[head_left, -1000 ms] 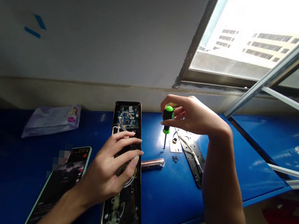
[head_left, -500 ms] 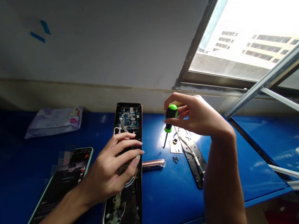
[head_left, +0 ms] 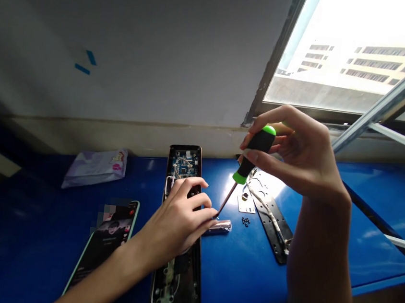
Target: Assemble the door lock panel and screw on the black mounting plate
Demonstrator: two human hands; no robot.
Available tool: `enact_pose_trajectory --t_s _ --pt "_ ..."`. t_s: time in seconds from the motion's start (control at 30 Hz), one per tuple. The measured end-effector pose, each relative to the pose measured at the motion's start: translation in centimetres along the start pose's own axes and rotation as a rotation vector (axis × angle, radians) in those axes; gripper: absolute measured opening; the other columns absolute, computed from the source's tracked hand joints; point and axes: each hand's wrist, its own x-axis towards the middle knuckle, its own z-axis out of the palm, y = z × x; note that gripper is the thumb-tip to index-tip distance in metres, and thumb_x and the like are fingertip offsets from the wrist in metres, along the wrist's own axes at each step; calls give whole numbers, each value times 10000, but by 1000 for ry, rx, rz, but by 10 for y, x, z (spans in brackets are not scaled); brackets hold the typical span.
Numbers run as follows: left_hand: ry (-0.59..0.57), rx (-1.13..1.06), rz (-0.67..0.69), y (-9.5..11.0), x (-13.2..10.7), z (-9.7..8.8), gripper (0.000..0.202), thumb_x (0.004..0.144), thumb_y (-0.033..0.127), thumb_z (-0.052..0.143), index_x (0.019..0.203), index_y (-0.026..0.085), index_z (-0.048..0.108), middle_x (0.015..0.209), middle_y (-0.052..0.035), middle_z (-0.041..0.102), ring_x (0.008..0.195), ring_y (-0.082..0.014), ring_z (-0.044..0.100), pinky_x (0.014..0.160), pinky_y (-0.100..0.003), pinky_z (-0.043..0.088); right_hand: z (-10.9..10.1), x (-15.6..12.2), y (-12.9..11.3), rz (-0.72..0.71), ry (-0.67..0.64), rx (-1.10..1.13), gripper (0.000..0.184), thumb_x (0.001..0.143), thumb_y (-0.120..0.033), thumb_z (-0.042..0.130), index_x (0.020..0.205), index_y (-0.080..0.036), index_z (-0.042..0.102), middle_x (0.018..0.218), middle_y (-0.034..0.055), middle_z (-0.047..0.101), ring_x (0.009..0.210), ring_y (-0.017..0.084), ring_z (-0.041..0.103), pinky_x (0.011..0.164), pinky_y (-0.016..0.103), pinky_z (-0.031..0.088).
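My right hand (head_left: 289, 148) grips a black and green screwdriver (head_left: 256, 150) by its handle, the shaft slanting down to the left. Its tip meets the index finger and thumb of my left hand (head_left: 187, 212), which are pinched together; whatever lies between them is too small to make out. That hand is over a long black device housing (head_left: 197, 286), covering its middle. The housing lies open, with a blue circuit board (head_left: 186, 165) and wires at its far end. Beside it, partly behind my left fingertips, is a shiny copper-coloured cylinder (head_left: 221, 227).
Small black screws (head_left: 246, 221) lie in a pile right of the cylinder. Further right are a small metal plate (head_left: 246, 205) and a long black perforated plate (head_left: 273, 231) with a cable. A phone (head_left: 106, 242) and a purple-white packet (head_left: 95, 167) lie left. Metal bars (head_left: 385, 98) cross at right.
My left hand has shifted right from the housing, its finger and thumb coming to the screwdriver tip. The screwdriver has gone from nearly upright to tilted. The camera view has swung left.
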Motion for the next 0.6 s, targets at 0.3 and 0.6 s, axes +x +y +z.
enact_pose_trajectory --t_s 0.3,0.6 --pt "-157 25 -28 0 13 -3 158 982 159 661 905 185 796 950 -95 731 1234 -354 553 971 -539 565 -11 -4 2 10 37 -55 232 850 -301 799 1046 -222 704 972 20 718 842 183 738 709 339 664" --pt "-210 93 -54 4 34 6 75 874 192 822 924 136 810 994 -118 745 1328 -429 517 1051 -645 529 -15 -7 5 31 20 -141 207 858 -297 791 1034 -239 698 986 20 733 869 198 748 737 373 681"
